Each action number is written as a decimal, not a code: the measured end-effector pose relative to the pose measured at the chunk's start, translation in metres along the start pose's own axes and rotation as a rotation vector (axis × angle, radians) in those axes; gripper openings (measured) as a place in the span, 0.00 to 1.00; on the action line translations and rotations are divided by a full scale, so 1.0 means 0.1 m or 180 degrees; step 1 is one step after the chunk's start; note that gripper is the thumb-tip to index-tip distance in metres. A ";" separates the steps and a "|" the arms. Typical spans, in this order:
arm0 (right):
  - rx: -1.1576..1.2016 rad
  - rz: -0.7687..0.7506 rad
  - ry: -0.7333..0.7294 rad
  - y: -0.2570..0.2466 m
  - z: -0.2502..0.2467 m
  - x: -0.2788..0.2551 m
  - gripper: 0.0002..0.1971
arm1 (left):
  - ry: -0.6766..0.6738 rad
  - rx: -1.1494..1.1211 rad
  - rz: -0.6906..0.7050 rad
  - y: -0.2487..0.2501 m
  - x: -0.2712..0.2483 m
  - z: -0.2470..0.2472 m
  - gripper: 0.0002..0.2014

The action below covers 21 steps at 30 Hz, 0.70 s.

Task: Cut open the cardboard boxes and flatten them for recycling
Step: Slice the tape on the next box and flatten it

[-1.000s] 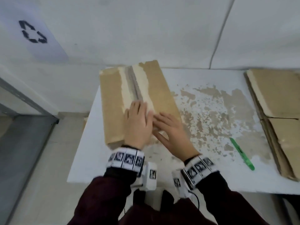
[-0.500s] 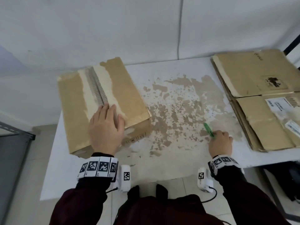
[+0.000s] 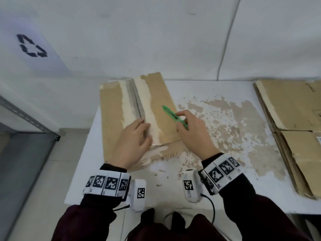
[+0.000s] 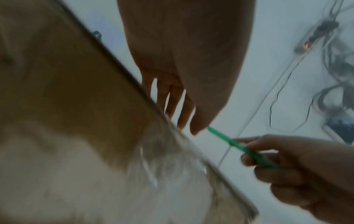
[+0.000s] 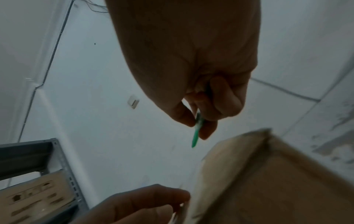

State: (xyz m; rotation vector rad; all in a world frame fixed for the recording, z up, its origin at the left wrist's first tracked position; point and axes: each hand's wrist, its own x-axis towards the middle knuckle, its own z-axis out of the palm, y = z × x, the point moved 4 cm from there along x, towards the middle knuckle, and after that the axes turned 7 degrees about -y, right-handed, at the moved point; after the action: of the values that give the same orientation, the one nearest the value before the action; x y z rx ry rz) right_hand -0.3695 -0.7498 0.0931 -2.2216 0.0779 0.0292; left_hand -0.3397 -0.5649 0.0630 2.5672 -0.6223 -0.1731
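Note:
A closed cardboard box (image 3: 111, 117) with torn tape along its top seam stands at the left end of the white table (image 3: 83, 171). My left hand (image 3: 133, 141) lies flat on the box's near end, fingers straight over the seam. My right hand (image 3: 191, 133) grips a green box cutter (image 3: 173, 116) above the box's right flap, tip pointing up and left. In the left wrist view the box (image 4: 76, 106) fills the left and the cutter (image 4: 235, 144) sits in the other hand. In the right wrist view the fingers pinch the cutter (image 5: 197, 133) above the box (image 5: 268, 181).
A stack of flattened cardboard (image 3: 295, 122) lies at the table's right end. The tabletop (image 3: 234, 122) between is worn brown and patchy. A grey metal shelf (image 3: 26, 136) stands left of the table; a recycling symbol (image 3: 31, 46) marks the wall.
My right hand left the box, picked the green cutter up from the table on the right, and brought it back over the box. My left hand stayed on the box.

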 end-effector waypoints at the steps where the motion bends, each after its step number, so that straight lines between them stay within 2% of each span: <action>1: -0.0006 0.0028 -0.0128 -0.07 0.08 0.09 0.12 | -0.0123 -0.0076 0.0029 -0.09 -0.02 -0.08 0.21; 5: -0.0384 -0.0060 -0.0499 -0.35 0.38 0.46 0.15 | -0.0065 0.0184 0.0008 -0.50 -0.12 -0.27 0.29; 8: -0.0694 -0.0013 -0.0662 -0.53 0.54 0.80 0.16 | 0.0197 0.0161 0.0258 -0.65 -0.22 -0.20 0.28; 12: -0.1358 0.0184 -0.0908 -0.70 0.69 1.28 0.16 | 0.0467 0.0036 0.0364 -0.66 -0.25 -0.16 0.26; 15: -0.1904 0.0203 -0.0842 -0.73 0.75 1.59 0.18 | 0.0631 0.0045 0.0278 -0.69 -0.24 -0.13 0.24; 18: -0.2555 -0.0028 -0.0659 -0.80 0.78 1.78 0.17 | 0.0634 -0.0060 0.0060 -0.73 -0.24 -0.09 0.25; 21: -0.3203 -0.0229 -0.0482 -0.91 0.80 1.89 0.16 | 0.0636 -0.0259 0.0082 -0.76 -0.23 -0.08 0.25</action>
State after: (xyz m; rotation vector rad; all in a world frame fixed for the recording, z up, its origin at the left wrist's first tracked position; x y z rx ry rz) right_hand -0.1747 -0.6398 0.1073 -3.2134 -0.1332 0.2424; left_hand -0.3285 -0.4917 0.0333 2.4578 -0.5605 0.0652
